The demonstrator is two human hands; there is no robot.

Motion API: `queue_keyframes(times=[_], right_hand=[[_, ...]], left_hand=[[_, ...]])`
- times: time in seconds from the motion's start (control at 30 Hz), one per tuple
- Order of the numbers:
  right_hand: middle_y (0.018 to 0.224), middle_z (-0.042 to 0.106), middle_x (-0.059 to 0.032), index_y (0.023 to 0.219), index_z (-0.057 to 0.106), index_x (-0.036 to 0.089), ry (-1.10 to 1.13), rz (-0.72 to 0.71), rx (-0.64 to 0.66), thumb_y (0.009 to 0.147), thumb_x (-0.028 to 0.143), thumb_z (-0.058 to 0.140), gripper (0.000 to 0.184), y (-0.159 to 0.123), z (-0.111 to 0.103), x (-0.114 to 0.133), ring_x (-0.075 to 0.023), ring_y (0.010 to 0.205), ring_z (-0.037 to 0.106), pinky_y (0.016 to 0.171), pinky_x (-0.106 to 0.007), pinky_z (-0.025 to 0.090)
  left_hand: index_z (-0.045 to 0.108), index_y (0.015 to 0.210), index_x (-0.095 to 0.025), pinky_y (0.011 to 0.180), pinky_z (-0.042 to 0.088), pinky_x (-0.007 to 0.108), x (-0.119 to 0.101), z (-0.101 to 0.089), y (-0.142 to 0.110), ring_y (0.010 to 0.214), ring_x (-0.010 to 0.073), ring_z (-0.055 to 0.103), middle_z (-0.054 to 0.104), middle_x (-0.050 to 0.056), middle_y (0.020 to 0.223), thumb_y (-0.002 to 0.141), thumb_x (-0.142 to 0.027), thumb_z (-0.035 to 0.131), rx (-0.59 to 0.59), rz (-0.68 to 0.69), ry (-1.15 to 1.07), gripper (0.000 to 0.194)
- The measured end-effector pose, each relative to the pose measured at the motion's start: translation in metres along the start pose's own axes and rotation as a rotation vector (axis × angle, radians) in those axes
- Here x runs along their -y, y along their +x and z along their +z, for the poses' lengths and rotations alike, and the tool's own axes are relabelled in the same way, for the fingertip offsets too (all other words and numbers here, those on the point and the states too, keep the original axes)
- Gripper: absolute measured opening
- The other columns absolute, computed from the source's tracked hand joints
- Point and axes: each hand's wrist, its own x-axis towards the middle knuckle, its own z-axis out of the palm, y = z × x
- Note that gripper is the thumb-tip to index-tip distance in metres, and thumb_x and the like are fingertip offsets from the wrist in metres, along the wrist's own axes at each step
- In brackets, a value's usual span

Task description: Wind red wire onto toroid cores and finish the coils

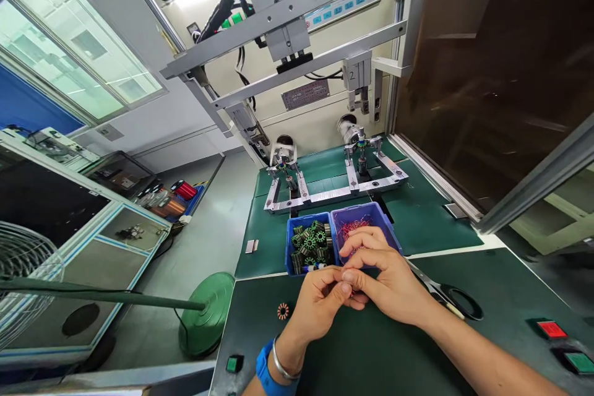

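A: Piece in hand, position?
B: Small reddish piece (pixel 354 292), mostly hidden, between the fingertips over the near bench (pixel 371 352). Left hand (pixel 316 305) and right hand (pixel 390 277) meet, both pinched on it.
A: State of it?
B: Cannot tell; fingers cover it. Judged mid-handling, unfinished.
A: Done so far?
B: One ring (pixel 283 311) with coppery segments lies left of the hands, judged wound. Whether finished: unclear.
A: Left over?
B: Blue bin (pixel 290 260) just beyond, heaped with green-and-black cores (pixel 310 241); no coppery colour seen on them. Judged unwound, so much remains.
A: Beside that?
B: Purple bin (pixel 392 236) touching it, red wire bits (pixel 352 227) inside, likely offcuts. Scissors (pixel 439 291) by the right wrist, not in use.
A: Farther out?
B: Metal frame (pixel 325 197) under the machine, small parts mounted at both ends; stage unreadable.
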Motion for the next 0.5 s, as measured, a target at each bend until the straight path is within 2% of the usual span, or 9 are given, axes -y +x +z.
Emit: queue_keyframes(times=[0.17,0.23,0.4,0.5], right_hand=[[0.095,0.071,-0.0060,0.080,0.075,0.026,-0.017,-0.040,-0.036,0.086,0.026,0.071,0.007,-0.001,0.006,0.001,-0.0266,0.101,0.055,0.084,-0.046,0.052],[0.092,0.072,-0.0057,0.077,0.074,0.026,-0.043,-0.067,-0.046,0.086,0.023,0.070,0.010,-0.001,0.007,0.002,-0.0266,0.102,0.055,0.084,-0.045,0.052],[0.077,0.069,-0.0044,0.067,0.067,0.023,-0.064,-0.130,-0.181,0.086,0.019,0.065,0.020,0.000,0.010,0.006,-0.0243,0.093,0.058,0.084,-0.044,0.053],[0.082,0.071,-0.0045,0.074,0.071,0.025,-0.106,-0.112,-0.129,0.089,0.026,0.066,0.016,0.000,0.000,0.012,-0.0249,0.095,0.060,0.083,-0.042,0.054]], left_hand=[[0.076,0.073,-0.014,0.054,0.061,0.028,0.004,-0.002,0.001,0.052,0.0158,0.068,0.069,0.006,0.067,0.076,-0.053,0.076,-0.046,0.015,-0.023,0.040],[0.075,0.073,-0.013,0.051,0.060,0.027,0.005,-0.001,0.002,0.052,0.0161,0.067,0.069,0.006,0.068,0.077,-0.055,0.075,-0.050,0.003,-0.030,0.042],[0.075,0.073,-0.012,0.054,0.060,0.025,0.005,0.006,0.000,0.055,0.0151,0.068,0.067,0.006,0.069,0.081,-0.053,0.072,-0.008,0.022,0.066,0.042],[0.075,0.074,-0.013,0.054,0.061,0.026,0.006,0.006,0.000,0.056,0.0153,0.069,0.066,0.005,0.073,0.079,-0.050,0.075,-0.036,0.028,0.035,0.038]])
